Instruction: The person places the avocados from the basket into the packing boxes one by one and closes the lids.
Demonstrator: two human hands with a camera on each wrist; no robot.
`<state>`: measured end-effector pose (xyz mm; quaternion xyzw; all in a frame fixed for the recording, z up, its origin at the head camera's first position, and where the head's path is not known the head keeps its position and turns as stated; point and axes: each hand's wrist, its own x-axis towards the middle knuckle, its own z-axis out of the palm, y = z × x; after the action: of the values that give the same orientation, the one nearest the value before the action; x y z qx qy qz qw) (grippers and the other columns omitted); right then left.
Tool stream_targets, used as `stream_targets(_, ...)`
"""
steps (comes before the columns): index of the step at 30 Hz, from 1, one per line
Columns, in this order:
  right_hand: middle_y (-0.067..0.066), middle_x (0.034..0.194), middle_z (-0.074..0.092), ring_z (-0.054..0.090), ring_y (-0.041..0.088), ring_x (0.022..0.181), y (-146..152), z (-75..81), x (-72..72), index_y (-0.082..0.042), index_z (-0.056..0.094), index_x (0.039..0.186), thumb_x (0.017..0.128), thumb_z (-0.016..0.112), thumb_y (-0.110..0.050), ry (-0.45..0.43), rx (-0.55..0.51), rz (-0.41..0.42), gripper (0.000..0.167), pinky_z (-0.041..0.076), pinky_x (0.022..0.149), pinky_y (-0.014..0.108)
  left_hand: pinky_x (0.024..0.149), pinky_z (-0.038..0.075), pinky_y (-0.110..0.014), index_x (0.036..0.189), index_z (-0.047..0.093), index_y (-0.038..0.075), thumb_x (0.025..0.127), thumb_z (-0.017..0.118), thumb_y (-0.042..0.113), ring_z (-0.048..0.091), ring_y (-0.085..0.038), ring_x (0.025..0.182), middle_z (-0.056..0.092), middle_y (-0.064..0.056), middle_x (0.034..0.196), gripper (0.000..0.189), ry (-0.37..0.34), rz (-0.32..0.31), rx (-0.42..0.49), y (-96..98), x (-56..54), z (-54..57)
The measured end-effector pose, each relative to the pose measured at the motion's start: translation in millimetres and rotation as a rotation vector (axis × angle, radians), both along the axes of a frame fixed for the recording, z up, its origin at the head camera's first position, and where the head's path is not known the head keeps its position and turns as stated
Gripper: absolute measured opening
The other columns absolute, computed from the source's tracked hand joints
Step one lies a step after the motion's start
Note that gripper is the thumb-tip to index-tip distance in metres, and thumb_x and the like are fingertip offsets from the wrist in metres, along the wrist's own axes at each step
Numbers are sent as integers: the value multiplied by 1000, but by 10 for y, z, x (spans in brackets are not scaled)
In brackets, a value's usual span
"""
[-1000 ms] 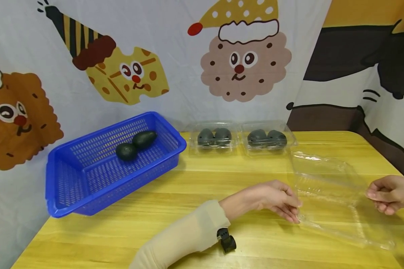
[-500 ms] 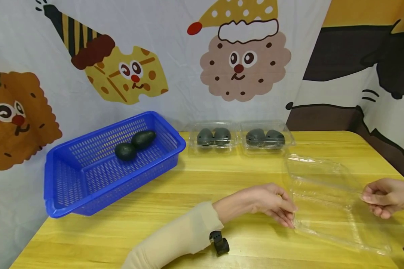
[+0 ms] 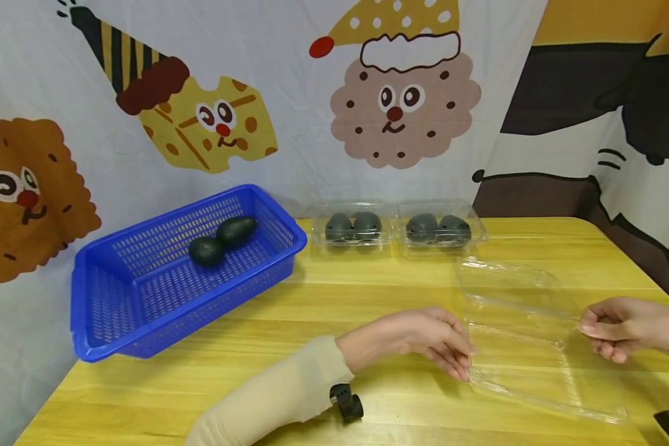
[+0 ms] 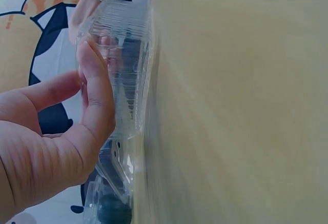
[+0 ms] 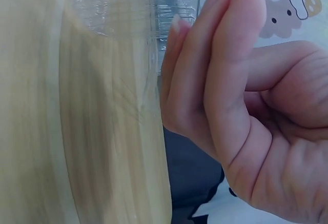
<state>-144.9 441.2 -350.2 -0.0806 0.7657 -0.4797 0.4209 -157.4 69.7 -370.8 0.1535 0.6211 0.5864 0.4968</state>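
An empty clear plastic clamshell box [image 3: 521, 359] stands with its lid folded back at the right of the table. My left hand [image 3: 424, 337] pinches its near left edge between thumb and fingers, also plain in the left wrist view, where the ribbed box wall [image 4: 128, 70] lies beyond the fingers. On the opposite side, my right hand [image 3: 630, 325] pinches the right edge near the hinge. Part of the box [image 5: 118, 6] appears past the right fingertips in the right wrist view. Behind it sit two closed clamshell boxes [image 3: 351, 241] [image 3: 443, 244], each holding two dark green avocados.
A blue plastic basket [image 3: 145, 337] stands at the left with two avocados [image 3: 206, 251] [image 3: 236, 231] inside. The wooden table [image 3: 334, 297] ends at a cartoon-printed cloth [image 3: 301, 124] behind and to the right.
Both hands have shifted left and slightly nearer to me, bringing the open clamshell box along. Basket and closed boxes stay where they were.
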Motion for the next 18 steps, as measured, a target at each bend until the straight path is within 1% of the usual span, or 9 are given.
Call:
stream_targets(3, 5, 81, 56, 54, 11, 69, -83, 8, 31, 4, 52, 98, 108, 47, -14, 70, 79, -17, 21, 53, 63, 26, 57, 58, -25, 81, 63, -1, 97, 61, -1, 67, -21, 59, 66, -14, 70, 16, 9, 12, 0, -45, -2, 3)
stream_targets(5, 5, 82, 57, 56, 11, 70, -114, 0, 35, 4, 53, 99, 109, 46, -14, 96, 84, -20, 21, 54, 63, 25, 57, 58, -26, 81, 63, -2, 97, 61, -1, 67, -21, 59, 66, -14, 70, 16, 13, 15, 4, -75, -12, -3)
stream_targets(8, 6, 83, 57, 57, 11, 70, -148, -14, 33, 5, 53, 100, 109, 46, -13, 114, 59, -12, 21, 55, 63, 25, 58, 59, -28, 82, 64, -2, 96, 62, 0, 68, -22, 59, 66, -14, 70, 14, 13, 21, 8, -117, -28, -11)
stream_targets(12, 7, 84, 58, 57, 11, 71, -188, -28, 28, 7, 54, 101, 109, 45, -11, 124, 12, 7, 22, 56, 64, 26, 60, 60, -29, 84, 64, -3, 97, 63, 1, 69, -22, 60, 67, -14, 70, 13, 17, 13, 11, -174, -45, -16)
stream_targets(18, 7, 85, 59, 58, 11, 72, -266, -45, 15, 6, 53, 102, 109, 43, -11, 100, -55, 7, 21, 56, 65, 26, 61, 60, -30, 83, 64, -2, 97, 63, 3, 70, -22, 61, 68, -15, 72, 15, 20, 2, 13, -269, -52, -17)
